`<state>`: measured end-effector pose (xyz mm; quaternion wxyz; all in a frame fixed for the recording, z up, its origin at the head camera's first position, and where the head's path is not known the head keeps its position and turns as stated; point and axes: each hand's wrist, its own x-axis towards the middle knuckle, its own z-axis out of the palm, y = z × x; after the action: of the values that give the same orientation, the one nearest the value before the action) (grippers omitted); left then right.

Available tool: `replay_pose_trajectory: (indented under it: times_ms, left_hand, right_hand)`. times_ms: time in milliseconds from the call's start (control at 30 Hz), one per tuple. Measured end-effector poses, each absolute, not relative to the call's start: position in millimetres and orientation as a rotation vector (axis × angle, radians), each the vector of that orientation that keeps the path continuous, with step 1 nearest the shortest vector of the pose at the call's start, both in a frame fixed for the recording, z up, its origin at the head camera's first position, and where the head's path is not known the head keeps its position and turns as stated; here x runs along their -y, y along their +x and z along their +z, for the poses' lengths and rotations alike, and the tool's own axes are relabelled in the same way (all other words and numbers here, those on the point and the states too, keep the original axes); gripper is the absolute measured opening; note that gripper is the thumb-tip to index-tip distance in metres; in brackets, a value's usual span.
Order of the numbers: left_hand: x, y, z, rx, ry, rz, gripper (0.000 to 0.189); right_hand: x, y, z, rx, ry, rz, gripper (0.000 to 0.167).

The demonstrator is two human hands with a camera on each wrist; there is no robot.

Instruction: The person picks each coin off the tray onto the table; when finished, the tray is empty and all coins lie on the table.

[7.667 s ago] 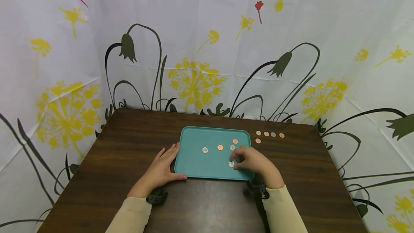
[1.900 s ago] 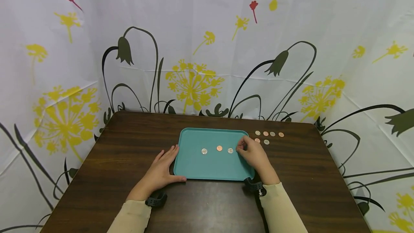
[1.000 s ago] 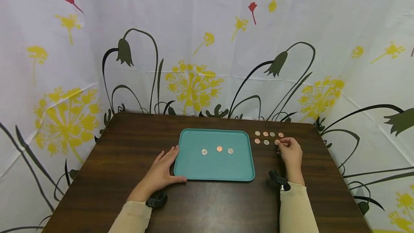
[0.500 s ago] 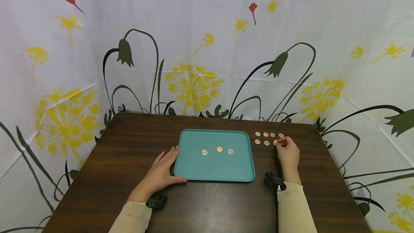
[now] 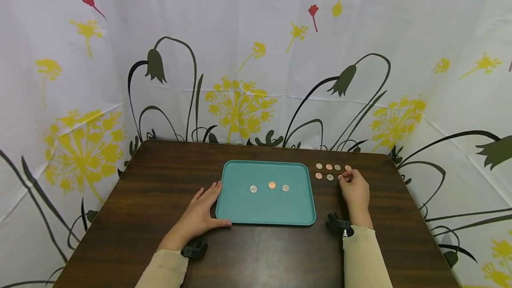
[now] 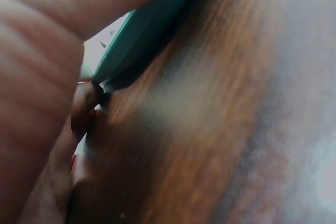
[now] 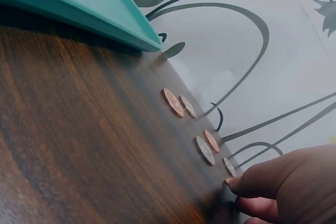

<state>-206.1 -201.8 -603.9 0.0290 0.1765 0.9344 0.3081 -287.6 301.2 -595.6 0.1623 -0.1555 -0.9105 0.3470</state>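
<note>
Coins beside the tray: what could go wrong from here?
The right hand hides most of the coin at its fingertips, so that one could slip or end up out of line. It is also very close to the copper coin just behind and might nudge it. The left hand touches the tray; a push could slide the three coins inside.

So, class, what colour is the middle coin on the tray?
The middle coin is copper-coloured; it shows best in the head view.

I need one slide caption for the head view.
Left hand at a teal tray with three coins, right hand touching a copper coin on the dark table.
</note>
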Motion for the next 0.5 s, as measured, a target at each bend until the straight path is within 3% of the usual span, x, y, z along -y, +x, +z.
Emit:
replay_pose_trajectory:
  times_ms: [500]
  left_hand:
    - [201.4,-206.5,-602.7,-2.883,0.557,0.952,0.13]
  right_hand:
    - [-304.7,-290.5,-595.3,2.688,-0.389,0.953,0.02]
